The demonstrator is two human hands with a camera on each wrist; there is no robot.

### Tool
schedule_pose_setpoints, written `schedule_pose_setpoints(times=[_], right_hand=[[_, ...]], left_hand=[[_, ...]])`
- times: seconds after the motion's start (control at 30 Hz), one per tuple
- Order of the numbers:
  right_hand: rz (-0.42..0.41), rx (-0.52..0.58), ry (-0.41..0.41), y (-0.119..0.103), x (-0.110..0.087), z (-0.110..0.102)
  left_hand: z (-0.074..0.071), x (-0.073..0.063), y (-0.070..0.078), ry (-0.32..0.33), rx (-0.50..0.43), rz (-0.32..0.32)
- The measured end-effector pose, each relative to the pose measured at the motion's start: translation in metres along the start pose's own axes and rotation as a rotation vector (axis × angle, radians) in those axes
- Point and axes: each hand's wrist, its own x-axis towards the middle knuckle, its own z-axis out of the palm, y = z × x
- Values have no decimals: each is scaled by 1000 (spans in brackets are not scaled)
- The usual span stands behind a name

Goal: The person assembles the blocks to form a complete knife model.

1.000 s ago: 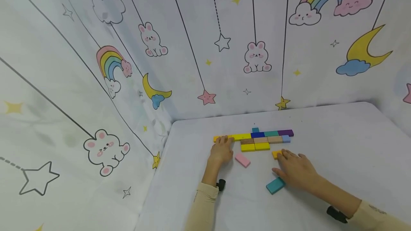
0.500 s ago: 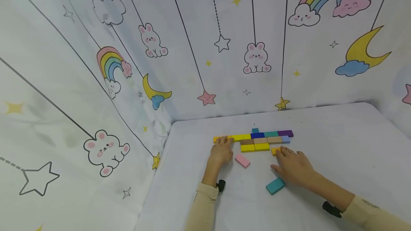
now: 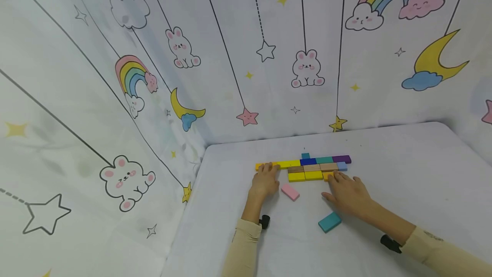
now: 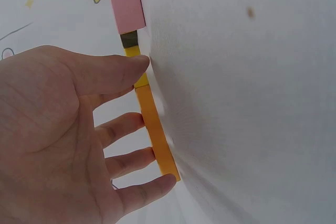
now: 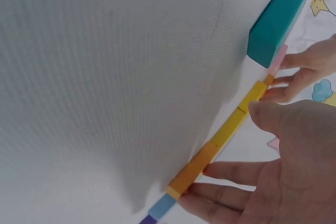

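My left hand (image 3: 265, 181) rests its fingertips on an orange block (image 4: 156, 132) at the left end of the back row; the thumb is apart from the fingers. With straight fingers my right hand (image 3: 351, 193) touches the top of another orange block (image 5: 195, 172), which lies against the right end of two yellow blocks (image 3: 305, 176). Its thumb stays off that block. Behind the yellow blocks run wood-coloured blocks (image 3: 312, 168) with a light blue block (image 3: 342, 166) at their end. All lie flat.
A loose pink block (image 3: 290, 192) lies between the hands, and a teal block (image 3: 329, 222) lies nearer the front. The back row includes a dark blue block (image 3: 308, 162), a green block (image 3: 324, 160) and a purple block (image 3: 341, 159). Printed cloth (image 3: 215, 54) stands behind the white table.
My right hand has slid its orange block back and left, from apart to against the yellow blocks. The left hand has stayed in place.
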Motion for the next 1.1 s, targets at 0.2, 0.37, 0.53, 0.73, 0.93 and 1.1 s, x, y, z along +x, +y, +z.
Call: schedule_pose_setpoints(times=[0.2, 0.37, 0.53, 0.73, 0.93, 1.1], right_hand=[[7, -6, -6, 0, 3, 3], [3, -4, 0, 0, 5, 3], [4, 2, -9, -2, 7, 1], [10, 13, -14, 0, 11, 4], [41, 65, -15, 6, 20, 2], [-16, 147, 55, 14, 36, 0]], left_hand=[[1, 0, -1, -3, -4, -2], [1, 0, -1, 8, -7, 0], [1, 1, -2, 9, -19, -2], [2, 1, -2, 6, -21, -7], [1, 1, -2, -13, -26, -3], [1, 1, 0, -10, -21, -12]])
